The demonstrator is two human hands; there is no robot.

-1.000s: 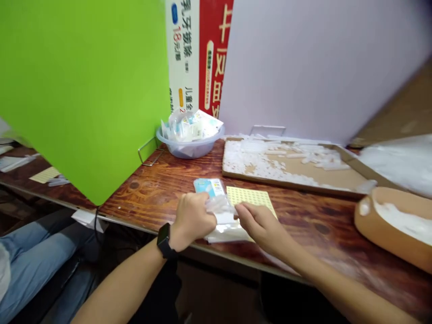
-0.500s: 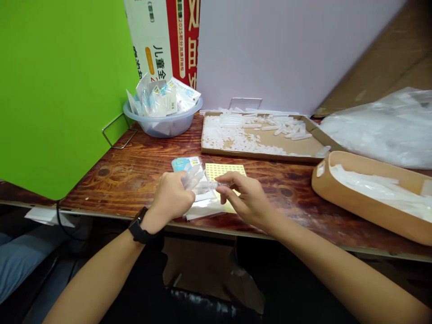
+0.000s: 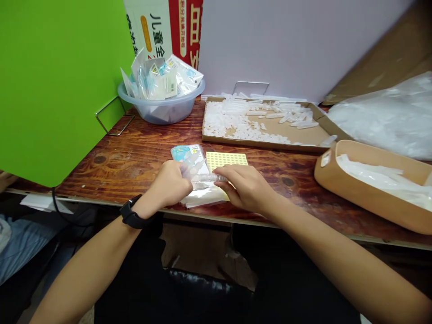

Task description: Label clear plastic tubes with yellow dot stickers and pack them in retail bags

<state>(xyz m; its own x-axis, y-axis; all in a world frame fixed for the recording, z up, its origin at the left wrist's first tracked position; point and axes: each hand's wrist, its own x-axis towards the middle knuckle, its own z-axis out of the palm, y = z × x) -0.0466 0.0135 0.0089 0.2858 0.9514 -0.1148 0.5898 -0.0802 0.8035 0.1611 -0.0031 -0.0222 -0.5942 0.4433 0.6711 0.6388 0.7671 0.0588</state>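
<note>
Left grip: the left hand (image 3: 169, 183) is clenched on the clear plastic packet (image 3: 192, 170), its blue-printed card (image 3: 185, 154) showing just beyond the fingers.
Right grip: the right hand (image 3: 245, 186) is pressed down on the transparent plastic tube (image 3: 209, 178), grasping it with curled fingers.
Task's thing: the tube lies level between both hands, just above the bench, its left end meeting the packet.
Under the hands: a flat clear plastic sleeve (image 3: 200, 198) and a yellow dotted sticker sheet (image 3: 226, 159) lie on the wooden bench (image 3: 135, 153).
Left wrist: a black wristwatch (image 3: 131, 218).
Far side: a translucent plastic basin (image 3: 162, 114) piled with packets (image 3: 158, 81) stands by a green board (image 3: 57, 81).
Right side: a cardboard tray (image 3: 266, 141) holds white plastic pieces (image 3: 232, 121); beside it sits a curved cardboard tray (image 3: 351, 180).
</note>
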